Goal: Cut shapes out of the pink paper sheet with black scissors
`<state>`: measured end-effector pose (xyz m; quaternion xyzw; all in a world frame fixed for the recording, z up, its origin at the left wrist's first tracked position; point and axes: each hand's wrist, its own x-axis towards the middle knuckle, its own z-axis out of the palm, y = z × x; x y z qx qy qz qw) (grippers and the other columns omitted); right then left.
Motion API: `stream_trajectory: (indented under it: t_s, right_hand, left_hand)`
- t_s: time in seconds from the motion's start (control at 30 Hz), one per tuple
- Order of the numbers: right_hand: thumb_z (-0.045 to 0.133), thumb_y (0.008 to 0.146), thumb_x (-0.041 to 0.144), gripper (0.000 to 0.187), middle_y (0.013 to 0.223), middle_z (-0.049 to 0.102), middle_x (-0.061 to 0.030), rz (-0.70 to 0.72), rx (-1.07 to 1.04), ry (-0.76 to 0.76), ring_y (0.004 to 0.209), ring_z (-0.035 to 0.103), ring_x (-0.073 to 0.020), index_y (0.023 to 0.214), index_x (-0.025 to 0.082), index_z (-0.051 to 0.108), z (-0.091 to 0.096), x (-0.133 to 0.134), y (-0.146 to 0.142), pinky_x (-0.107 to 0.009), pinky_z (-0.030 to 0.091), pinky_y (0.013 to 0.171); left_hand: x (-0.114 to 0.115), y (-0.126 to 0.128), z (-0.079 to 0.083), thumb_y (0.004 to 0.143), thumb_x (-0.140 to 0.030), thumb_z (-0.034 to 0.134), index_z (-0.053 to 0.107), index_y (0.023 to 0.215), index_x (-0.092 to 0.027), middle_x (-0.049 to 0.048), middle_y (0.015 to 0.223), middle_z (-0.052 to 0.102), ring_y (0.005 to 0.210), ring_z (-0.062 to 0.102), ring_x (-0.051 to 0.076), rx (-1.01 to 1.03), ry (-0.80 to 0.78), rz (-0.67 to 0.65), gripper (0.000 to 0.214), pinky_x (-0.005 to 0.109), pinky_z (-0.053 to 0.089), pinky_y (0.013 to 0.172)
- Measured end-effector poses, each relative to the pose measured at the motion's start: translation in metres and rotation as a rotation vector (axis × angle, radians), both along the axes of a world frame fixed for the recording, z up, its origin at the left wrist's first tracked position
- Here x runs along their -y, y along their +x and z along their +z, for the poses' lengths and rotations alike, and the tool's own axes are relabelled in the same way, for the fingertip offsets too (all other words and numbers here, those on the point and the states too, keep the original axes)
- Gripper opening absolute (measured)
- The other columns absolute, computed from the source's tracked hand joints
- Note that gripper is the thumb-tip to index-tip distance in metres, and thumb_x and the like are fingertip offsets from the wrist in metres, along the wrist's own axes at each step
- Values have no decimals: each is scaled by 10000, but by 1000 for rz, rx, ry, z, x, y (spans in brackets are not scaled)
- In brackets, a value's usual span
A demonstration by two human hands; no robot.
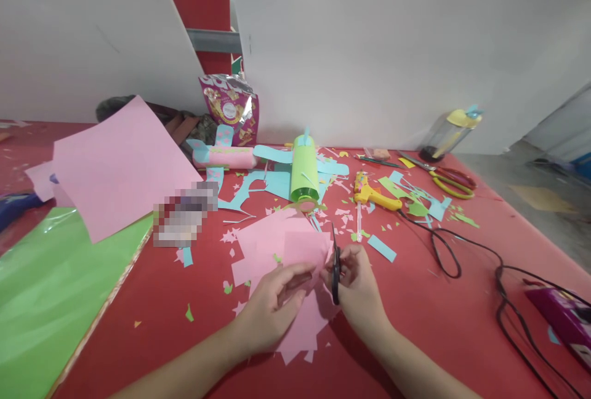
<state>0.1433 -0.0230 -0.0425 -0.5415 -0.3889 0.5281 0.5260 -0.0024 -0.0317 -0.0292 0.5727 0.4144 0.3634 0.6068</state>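
Observation:
Scissors with black handles (335, 282) are in my right hand (357, 291), their blades pointing away from me at the right edge of a pink sheet of paper (305, 248). My left hand (272, 306) pinches that sheet near its lower edge, thumb and fingers curled together. More pink paper (300, 328) with ragged cut edges lies beneath both hands. Small pink and green scraps are scattered around it. Just beyond the paper stands a green paper tube (305, 168) with light blue wing and fin pieces.
A pink paper tube (231, 157) with blue fins lies at the back left. On the right are a yellow glue gun (376, 196) with a trailing black cable (443, 257), large scissors (452, 183) and a clear bottle (447, 137). Green sheets (60, 300) and large pink paper (122, 168) lie left.

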Motion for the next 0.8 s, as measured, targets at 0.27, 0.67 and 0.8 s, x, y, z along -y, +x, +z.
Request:
stream_trajectory:
  t_s: [0.27,0.67,0.8]
  right_hand:
    - [609,565,77,342,645,429,70,3,6,4,559,418,-89,706,231,338,4,-1,0,-206,370,509]
    - [625,546,72,345,633,459,66,-5,-3,40,558,452,-86,692,226,354,5,0,-3,-196,397,510]
    - [632,538,74,355,619,472,71,-8,-23,46,551,460,-82,691,225,349,6,1,-3,-190,393,513]
  left_hand:
    - [-2,-2,0,684,-193,481,487,1032,-125,141,1132,528,1046,505,211,64,-83,22,355,362,409,922]
    - [-1,-3,0,670,-144,489,540,956,-172,56,1000,582,963,525,167,282,-275,52,291,312,402,880]
    - [0,-4,-5,672,-133,500,558,968,-189,44,1006,573,977,499,168,339,-319,50,307,322,378,898]
